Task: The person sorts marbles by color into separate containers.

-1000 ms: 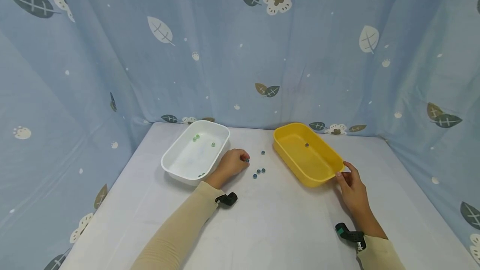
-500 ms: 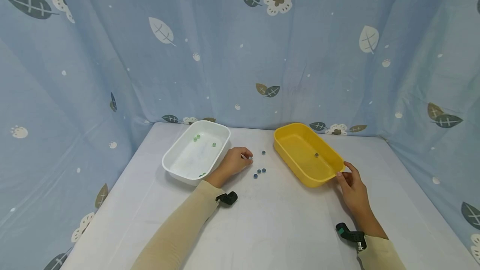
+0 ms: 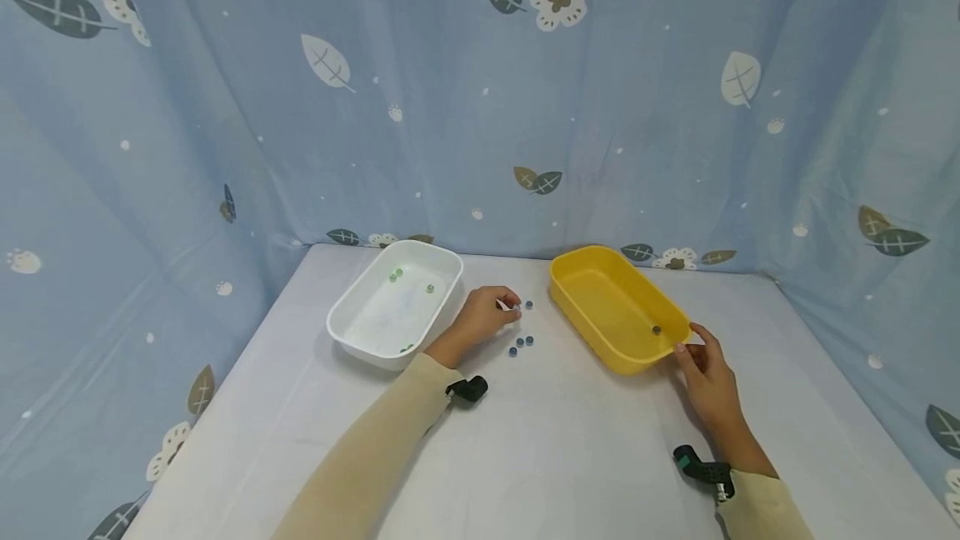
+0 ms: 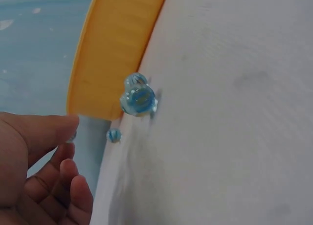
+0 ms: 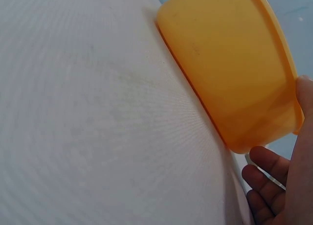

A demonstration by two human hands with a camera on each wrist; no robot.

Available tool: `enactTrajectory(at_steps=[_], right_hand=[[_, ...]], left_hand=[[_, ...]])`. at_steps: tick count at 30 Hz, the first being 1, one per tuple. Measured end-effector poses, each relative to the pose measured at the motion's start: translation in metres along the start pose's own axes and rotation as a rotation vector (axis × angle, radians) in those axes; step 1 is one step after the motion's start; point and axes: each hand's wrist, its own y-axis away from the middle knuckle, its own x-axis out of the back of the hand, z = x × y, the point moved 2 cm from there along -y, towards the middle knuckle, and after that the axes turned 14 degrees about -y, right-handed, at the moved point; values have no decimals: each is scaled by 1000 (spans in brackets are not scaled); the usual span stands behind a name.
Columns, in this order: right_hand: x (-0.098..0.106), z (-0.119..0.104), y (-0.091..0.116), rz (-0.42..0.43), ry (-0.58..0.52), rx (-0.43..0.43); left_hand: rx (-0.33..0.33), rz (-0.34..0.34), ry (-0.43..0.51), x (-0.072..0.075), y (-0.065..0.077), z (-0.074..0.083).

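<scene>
Bead (image 4: pixel 72 137), small, glassy and mostly hidden by skin, sits pinched between thumb and forefinger of the left hand (image 3: pixel 482 315), whose other fingers curl loosely below the grip. One loose blue bead (image 3: pixel 529 305) lies on the white table (image 3: pixel 570 448) just beside those fingertips, on their right; three blue beads (image 3: pixel 520 342) lie close together near them, toward the person. The white tray (image 3: pixel 393 315) stands left of the left fingers, with small green beads (image 3: pixel 431 288) on its floor, those at its near end too small to count. The yellow tray (image 3: pixel 607 294) stands right of the left fingers, past the loose bead. Its near right corner is gripped by the right hand (image 3: pixel 710 382), thumb and forefinger on either side of the corner; the remaining fingers hang loosely curled below, and whether they touch the wall I cannot tell. Inside that tray a dark bead (image 3: pixel 656 330) rests near the right fingertips. Patterned blue cloth (image 3: pixel 450 140) hangs beyond both hands.
</scene>
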Motion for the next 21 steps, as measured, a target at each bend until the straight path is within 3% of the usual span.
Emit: enactTrajectory(at_steps=[11,17,21], right_hand=[[2,3,-4,11,-11,-16],[2,4,-4,12,-13,-15],[1,7,-1,-1,-19,-7]], left_hand=[[-14,6,10,8,-14,25],[-70,19,10,8,-25,31],[-67,12,13,7,-29,34]])
